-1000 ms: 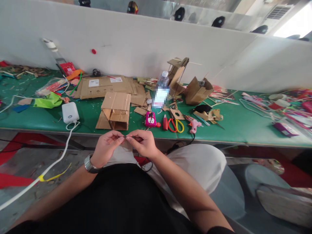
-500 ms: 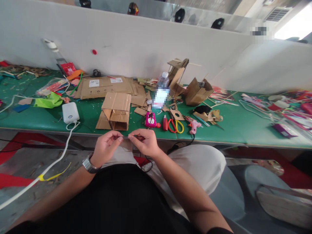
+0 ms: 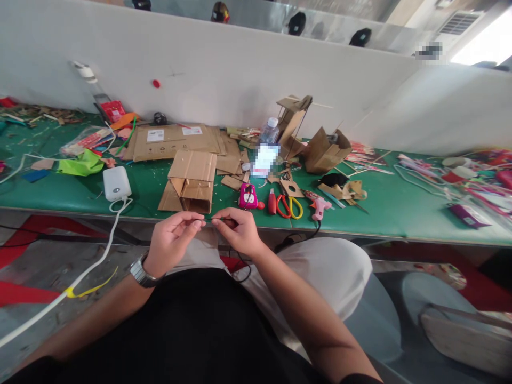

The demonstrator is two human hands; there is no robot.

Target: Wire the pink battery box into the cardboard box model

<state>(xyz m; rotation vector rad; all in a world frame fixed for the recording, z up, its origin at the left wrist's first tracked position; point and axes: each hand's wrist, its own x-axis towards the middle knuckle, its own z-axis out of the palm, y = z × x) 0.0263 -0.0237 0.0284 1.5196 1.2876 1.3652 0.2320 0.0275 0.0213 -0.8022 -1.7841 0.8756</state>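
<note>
In front of my lap, both hands are pinched at the fingertips, close together over the table's front edge. A short stretch of thin black cord (image 3: pixel 208 220) shows between them. My left hand (image 3: pixel 171 241) closes thumb and forefinger at one end of that stretch. My right hand (image 3: pixel 239 232) pinches the other end, and a black loop (image 3: pixel 242 274) hangs below it over my lap. Just beyond the hands stands an open cardboard box structure (image 3: pixel 194 178). A pink case (image 3: pixel 248 197) with a white cartoon face lies past my right hand, a dark cord across it.
The green table (image 3: pixel 384 202) holds red-and-yellow-handled scissors (image 3: pixel 295 208), a red-handled tool (image 3: pixel 272 202), a pink glue gun (image 3: pixel 320 205) and a bottle (image 3: pixel 270 130). Flattened cardboard (image 3: pixel 172 143) lies behind. A white device (image 3: pixel 117 183) trails a cable at left.
My left hand has drawn slightly to the left, and the gap between the fingertips is a little wider. My right hand stays nearly in place.
</note>
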